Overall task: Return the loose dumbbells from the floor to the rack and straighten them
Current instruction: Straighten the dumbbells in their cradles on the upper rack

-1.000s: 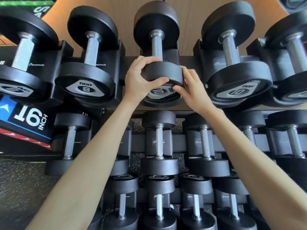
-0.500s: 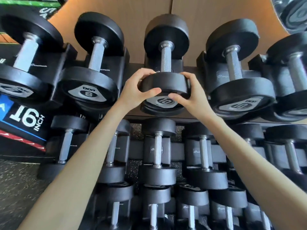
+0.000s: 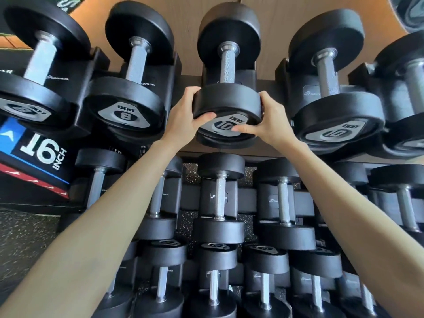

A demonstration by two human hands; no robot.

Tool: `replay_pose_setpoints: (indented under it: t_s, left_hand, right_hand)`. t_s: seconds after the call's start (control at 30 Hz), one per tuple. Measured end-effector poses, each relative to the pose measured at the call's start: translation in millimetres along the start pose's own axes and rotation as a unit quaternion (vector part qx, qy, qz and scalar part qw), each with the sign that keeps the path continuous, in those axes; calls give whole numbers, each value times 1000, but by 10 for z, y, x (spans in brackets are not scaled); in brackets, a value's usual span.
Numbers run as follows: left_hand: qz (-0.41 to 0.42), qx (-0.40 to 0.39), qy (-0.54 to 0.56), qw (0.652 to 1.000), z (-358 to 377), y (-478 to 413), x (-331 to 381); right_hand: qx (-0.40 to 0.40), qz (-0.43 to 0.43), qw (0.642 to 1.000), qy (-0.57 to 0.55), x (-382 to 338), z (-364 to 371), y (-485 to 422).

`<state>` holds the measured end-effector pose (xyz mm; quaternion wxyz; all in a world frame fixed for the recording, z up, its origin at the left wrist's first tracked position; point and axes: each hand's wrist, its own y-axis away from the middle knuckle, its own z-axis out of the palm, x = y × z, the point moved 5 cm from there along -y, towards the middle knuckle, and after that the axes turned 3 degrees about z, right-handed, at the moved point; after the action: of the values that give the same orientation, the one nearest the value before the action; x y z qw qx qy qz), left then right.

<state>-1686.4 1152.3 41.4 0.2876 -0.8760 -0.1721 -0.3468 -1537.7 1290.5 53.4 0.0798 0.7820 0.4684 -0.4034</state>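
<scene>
1. 10 dumbbell (image 3: 227, 104): on the rack's top tier, centre slot, handle running away from the camera, near head with the "10" label facing the camera.
2. Left hand (image 3: 183, 118): clamped on the left rim of the near head, fingers curled over the top edge, thumb pressed on the label face.
3. Right hand (image 3: 271, 121): on the right rim of the same head, fingers wrapped round the side, thumb lying across the label's lower edge. Both hands closed on the head, none on the handle.
4. Clearance: open gaps either side of the near head. 8 dumbbell (image 3: 126, 106) to the left, apart from it. Second 10 dumbbell (image 3: 337, 118) to the right, near the right hand, not touching.
5. Cradle (image 3: 246, 76) under the handle holds this one dumbbell; each neighbouring slot holds one too.
6. Rack (image 3: 249, 199) lower tiers: filled with smaller dumbbells, packed close, heads nearly meeting.
7. Behind: wood wall panel (image 3: 275, 24). Left edge: "16 INCH" box (image 3: 34, 154) on speckled floor (image 3: 23, 237).
</scene>
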Motion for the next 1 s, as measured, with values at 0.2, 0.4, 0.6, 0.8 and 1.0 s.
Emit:
replay_pose_setpoints:
  t_s: [0.2,0.4,0.6,0.8,1.0]
  left_hand:
    - [-63,37,131,989,220,175,-159]
    - [-85,-14,147,985,267,104,-209]
    - [-88,-64,152,982,176,77,-196]
    - [-49,-24,135,989,67,135,-65]
    - [-114,18,199,973,25,168,-246]
  right_hand:
    - [-60,-55,961,263,-366,-197,-163]
    - [-75,-7,980,183,-237,-237,-117]
    - [-30,104,989,-99,185,-10,156]
    - [-51,116,992,-25,198,-42,60]
    - [-91,83,986,112,71,-54,-85]
